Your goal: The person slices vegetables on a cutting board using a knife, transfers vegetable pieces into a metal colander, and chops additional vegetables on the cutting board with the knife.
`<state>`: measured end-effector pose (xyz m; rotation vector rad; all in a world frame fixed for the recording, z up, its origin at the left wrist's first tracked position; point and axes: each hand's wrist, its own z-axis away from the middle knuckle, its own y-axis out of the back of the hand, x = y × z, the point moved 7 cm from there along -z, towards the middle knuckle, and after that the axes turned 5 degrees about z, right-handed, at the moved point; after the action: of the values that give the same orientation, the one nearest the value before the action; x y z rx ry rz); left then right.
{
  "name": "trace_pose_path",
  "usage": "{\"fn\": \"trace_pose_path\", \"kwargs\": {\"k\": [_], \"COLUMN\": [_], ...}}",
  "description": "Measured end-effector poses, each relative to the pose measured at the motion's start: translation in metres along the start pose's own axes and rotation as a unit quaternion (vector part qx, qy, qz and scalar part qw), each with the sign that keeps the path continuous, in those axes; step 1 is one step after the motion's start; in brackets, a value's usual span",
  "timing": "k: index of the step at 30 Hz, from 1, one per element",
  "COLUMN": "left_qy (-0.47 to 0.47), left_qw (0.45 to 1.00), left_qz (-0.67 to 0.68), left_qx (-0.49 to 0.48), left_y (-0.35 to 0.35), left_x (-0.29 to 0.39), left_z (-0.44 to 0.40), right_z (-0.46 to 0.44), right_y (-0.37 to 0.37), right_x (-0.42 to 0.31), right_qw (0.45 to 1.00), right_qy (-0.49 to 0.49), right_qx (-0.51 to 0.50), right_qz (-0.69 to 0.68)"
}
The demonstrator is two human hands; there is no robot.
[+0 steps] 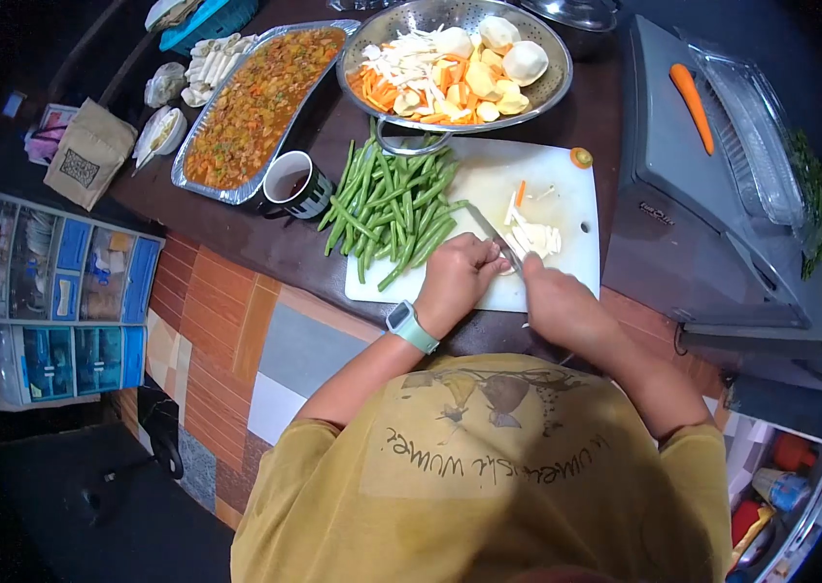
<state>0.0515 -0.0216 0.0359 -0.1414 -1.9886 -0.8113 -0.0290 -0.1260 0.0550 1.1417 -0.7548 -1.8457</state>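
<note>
Dark table (246, 231): filled foil tray (234, 195), patterned mug (296, 185), metal colander (552, 76), white cutting board (578, 191).
Cutting board: heaped green beans (392, 199), cut white strips (539, 239), carrot end (581, 157) near one corner.
Grey appliance top (656, 146): whole carrot (691, 107), clear plastic trays (739, 121), leafy greens (812, 199) along the side.

Chopping board (566, 185), white; beans (392, 199), green throughout; knife (491, 229), silver-grey in the blade; cut strips (539, 238), creamy white. Colander (557, 73), silver with a dotted pattern of holes; its vegetables (484, 83), white, orange and pale yellow. Stew (256, 112), orange-brown flecked with green; cup (309, 194), dark outside, pale within. Tabletop (236, 233), dark brown. Shirt (333, 505), mustard yellow (its print (505, 394) of figures and lettering, darker); watch strap (419, 337), mint green. Floor (222, 301), a patchwork of wood-brown, grey and white. Loose carrot (691, 107), bright orange; box (654, 121), grey
</note>
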Motion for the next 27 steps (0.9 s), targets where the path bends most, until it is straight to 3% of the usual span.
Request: {"fn": "trace_pose_path", "kwargs": {"k": [4, 7, 10, 27], "left_qy": [-0.001, 0.015, 0.022, 0.002], "left_qw": [1.0, 0.999, 1.0, 1.0], "left_qz": [0.006, 0.023, 0.016, 0.009], "left_qx": [0.017, 0.022, 0.01, 0.021], "left_y": [0.0, 0.002, 0.001, 0.001], "left_x": [-0.004, -0.007, -0.003, -0.004], "left_z": [0.002, 0.0, 0.0, 0.004], "right_z": [-0.023, 0.007, 0.019, -0.011], "right_y": [0.007, 0.013, 0.01, -0.008], "right_x": [0.001, 0.002, 0.003, 0.012], "right_qw": [0.999, 0.999, 0.998, 1.0], "right_qy": [0.03, -0.035, -0.026, 0.011], "right_qx": [0.044, -0.036, -0.05, 0.016], "right_qz": [0.0, 0.021, -0.003, 0.017]}}
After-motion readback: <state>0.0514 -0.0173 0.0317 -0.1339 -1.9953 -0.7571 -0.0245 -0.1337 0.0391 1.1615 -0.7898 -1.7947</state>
